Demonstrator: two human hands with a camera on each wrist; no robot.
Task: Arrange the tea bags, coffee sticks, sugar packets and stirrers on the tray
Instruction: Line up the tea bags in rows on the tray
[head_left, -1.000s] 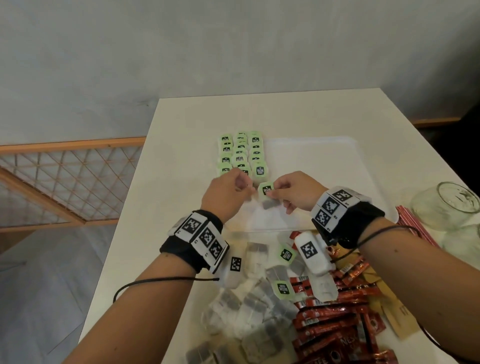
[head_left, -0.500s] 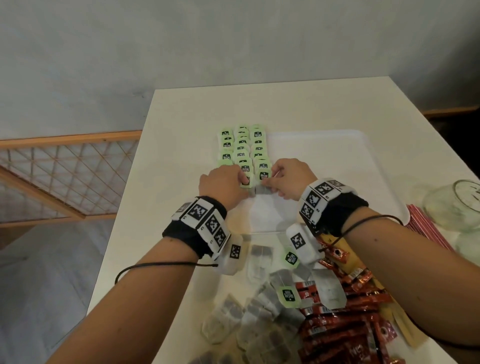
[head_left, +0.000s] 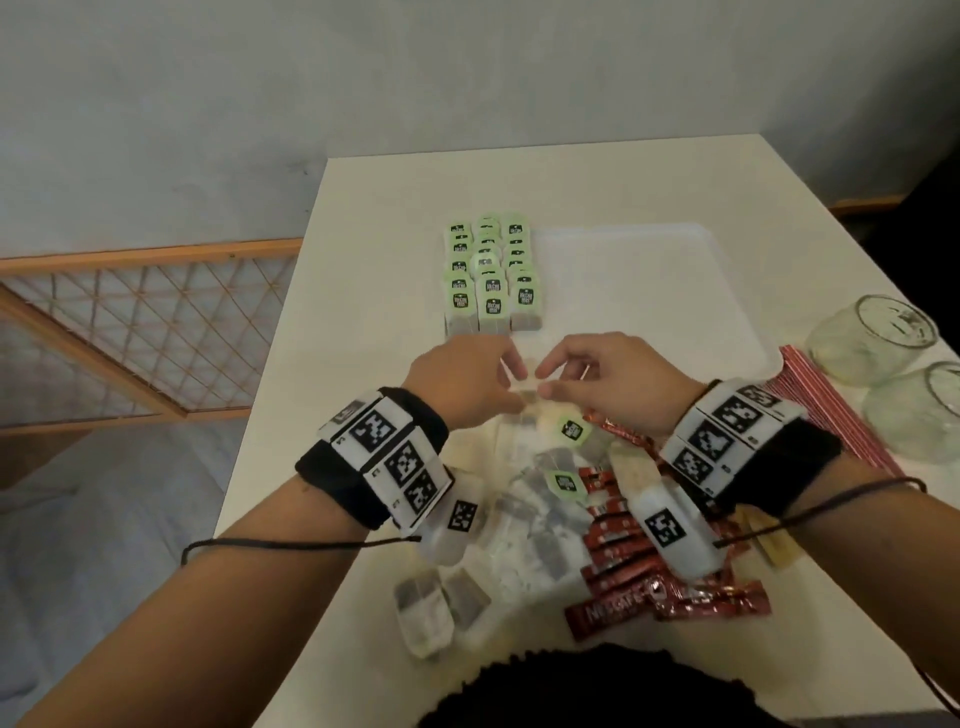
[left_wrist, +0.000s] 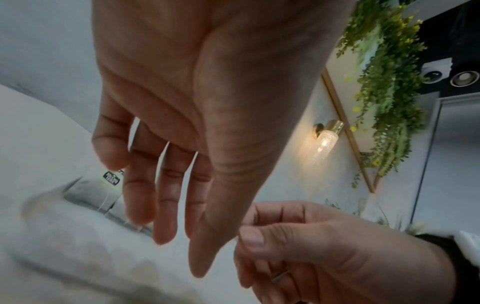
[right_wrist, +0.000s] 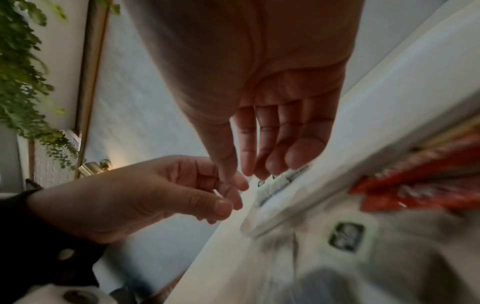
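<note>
Head view, step: I judge I am between placements; three rows of tea bags (head_left: 491, 273) stand on the far-left part of the tray (head_left: 675, 291), and both hands hover over its near edge above the loose tea-bag pile (head_left: 540, 499).
Head view, hands: my left hand (head_left: 467, 379) and right hand (head_left: 608, 379) meet fingertip to fingertip over a bag I cannot make out clearly.
Head view, rest of the task: coffee sticks (head_left: 649, 597) lie near right, stirrers (head_left: 831, 410) further right, off the tray.
Left wrist view: the left hand (left_wrist: 197, 123) has relaxed, straight fingers holding nothing; the right hand (left_wrist: 311, 242) has thumb and forefinger pressed narrow, but I cannot tell what, if anything, they pinch.
Right wrist view: fingers of the right hand (right_wrist: 259, 102) hang down together; only here a green-tagged bag (right_wrist: 345, 238) shows directly beneath.
Next move: I judge it calls for a firm pinch on one bag, then setting it at the near end of a row.
</note>
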